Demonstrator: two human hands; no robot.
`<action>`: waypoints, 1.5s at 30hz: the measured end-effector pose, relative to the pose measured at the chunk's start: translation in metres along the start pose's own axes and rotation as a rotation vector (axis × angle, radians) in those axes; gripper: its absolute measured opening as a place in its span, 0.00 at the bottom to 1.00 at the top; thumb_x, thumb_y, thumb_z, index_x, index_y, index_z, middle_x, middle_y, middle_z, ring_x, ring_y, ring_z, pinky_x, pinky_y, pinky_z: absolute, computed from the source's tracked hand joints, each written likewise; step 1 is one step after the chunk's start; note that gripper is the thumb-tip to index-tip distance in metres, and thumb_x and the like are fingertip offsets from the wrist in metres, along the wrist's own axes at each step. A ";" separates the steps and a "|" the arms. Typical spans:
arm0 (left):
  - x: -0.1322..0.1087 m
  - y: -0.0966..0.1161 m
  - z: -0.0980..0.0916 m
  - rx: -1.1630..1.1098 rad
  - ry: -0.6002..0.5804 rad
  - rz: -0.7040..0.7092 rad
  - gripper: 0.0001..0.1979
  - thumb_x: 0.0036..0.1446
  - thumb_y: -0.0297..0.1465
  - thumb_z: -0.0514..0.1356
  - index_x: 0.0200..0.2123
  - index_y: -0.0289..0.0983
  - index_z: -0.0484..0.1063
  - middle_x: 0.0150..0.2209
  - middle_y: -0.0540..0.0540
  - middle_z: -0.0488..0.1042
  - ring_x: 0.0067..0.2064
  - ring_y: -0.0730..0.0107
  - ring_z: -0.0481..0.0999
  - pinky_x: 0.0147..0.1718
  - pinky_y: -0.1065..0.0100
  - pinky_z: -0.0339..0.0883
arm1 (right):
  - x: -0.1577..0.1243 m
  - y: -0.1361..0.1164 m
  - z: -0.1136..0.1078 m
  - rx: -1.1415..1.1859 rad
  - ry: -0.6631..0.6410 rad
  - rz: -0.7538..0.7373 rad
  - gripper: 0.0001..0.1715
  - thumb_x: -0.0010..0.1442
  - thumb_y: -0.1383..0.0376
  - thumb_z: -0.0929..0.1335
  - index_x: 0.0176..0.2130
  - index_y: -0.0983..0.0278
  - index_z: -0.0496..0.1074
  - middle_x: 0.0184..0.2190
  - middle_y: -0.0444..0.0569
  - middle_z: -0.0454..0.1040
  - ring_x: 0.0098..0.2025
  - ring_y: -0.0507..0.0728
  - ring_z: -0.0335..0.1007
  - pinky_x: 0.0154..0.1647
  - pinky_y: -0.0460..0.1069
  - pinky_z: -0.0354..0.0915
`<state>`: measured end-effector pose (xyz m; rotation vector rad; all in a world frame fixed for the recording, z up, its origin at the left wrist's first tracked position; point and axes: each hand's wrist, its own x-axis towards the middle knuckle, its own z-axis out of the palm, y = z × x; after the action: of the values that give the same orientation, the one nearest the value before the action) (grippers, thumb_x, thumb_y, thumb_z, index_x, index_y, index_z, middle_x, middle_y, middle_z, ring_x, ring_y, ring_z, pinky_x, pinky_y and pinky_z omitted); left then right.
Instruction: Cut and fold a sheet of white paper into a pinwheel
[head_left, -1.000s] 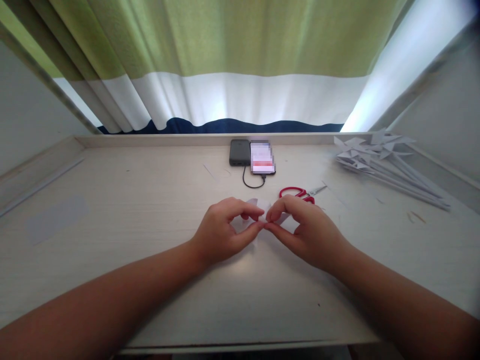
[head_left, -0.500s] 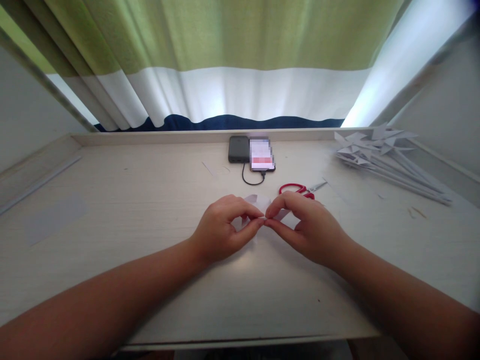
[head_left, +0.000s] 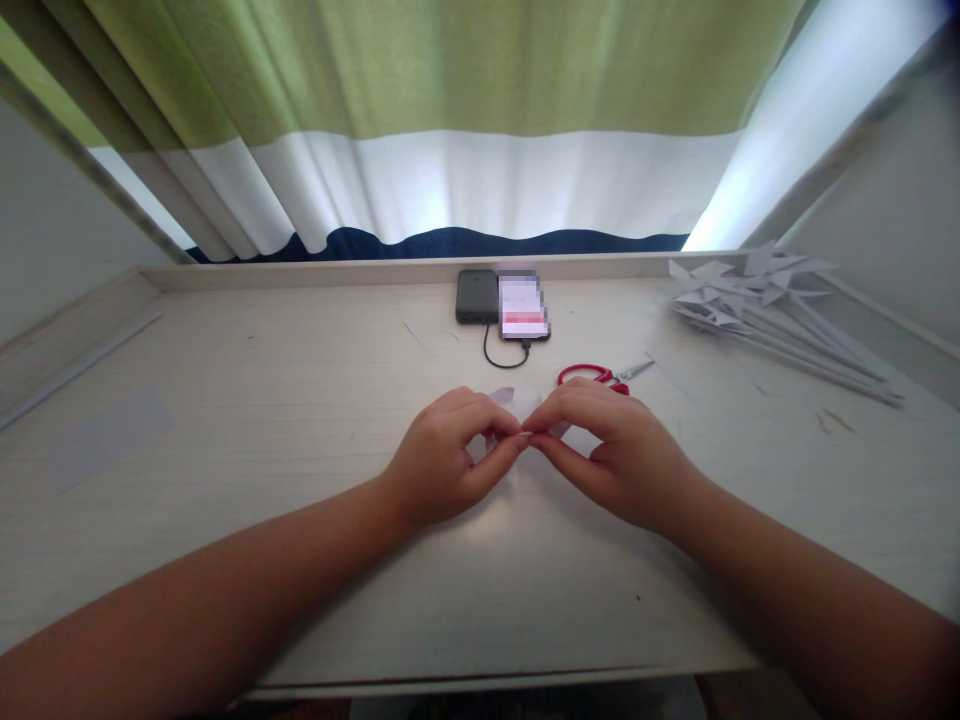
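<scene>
A piece of folded white paper is held low over the middle of the desk, partly hidden behind my fingers. My left hand pinches it between thumb and forefinger from the left. From the right, my right hand grips it the same way, and the fingertips of both hands meet at the near edge. Just beyond my right hand lie red-handled scissors, blades pointing right, with part of the handle hidden by the hand.
A black power bank is cabled to a phone at the back of the desk. Several paper pinwheels on rolled sticks are heaped at right. A flat paper sheet lies at left, and a curtain hangs behind.
My right fingertips have shifted slightly left, closer to the left ones, at the paper's edge. Both hands keep their pinch, and the other things stay where they were.
</scene>
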<state>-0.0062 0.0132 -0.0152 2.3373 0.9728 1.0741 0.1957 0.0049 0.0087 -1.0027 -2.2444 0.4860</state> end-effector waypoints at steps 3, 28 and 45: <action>-0.001 0.001 -0.001 0.001 -0.002 0.000 0.03 0.57 0.30 0.61 0.32 0.37 0.73 0.29 0.48 0.73 0.32 0.69 0.69 0.35 0.65 0.63 | 0.000 0.000 0.000 0.011 0.010 0.012 0.04 0.58 0.69 0.68 0.35 0.63 0.74 0.32 0.47 0.74 0.36 0.55 0.67 0.41 0.52 0.64; -0.001 0.002 0.001 -0.021 -0.026 -0.039 0.02 0.55 0.28 0.60 0.31 0.37 0.72 0.26 0.49 0.71 0.31 0.70 0.68 0.34 0.65 0.62 | 0.001 -0.001 0.005 0.069 0.002 0.112 0.03 0.58 0.70 0.67 0.32 0.63 0.70 0.29 0.45 0.72 0.32 0.54 0.66 0.36 0.50 0.62; -0.002 0.001 0.000 -0.043 0.000 -0.021 0.03 0.56 0.29 0.61 0.29 0.37 0.71 0.27 0.49 0.71 0.31 0.70 0.68 0.34 0.65 0.62 | 0.001 -0.002 0.005 0.060 -0.015 0.062 0.05 0.55 0.72 0.66 0.31 0.62 0.68 0.28 0.45 0.70 0.32 0.54 0.64 0.37 0.51 0.61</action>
<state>-0.0064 0.0109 -0.0153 2.2878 0.9629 1.0769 0.1907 0.0036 0.0062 -1.0433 -2.2034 0.5864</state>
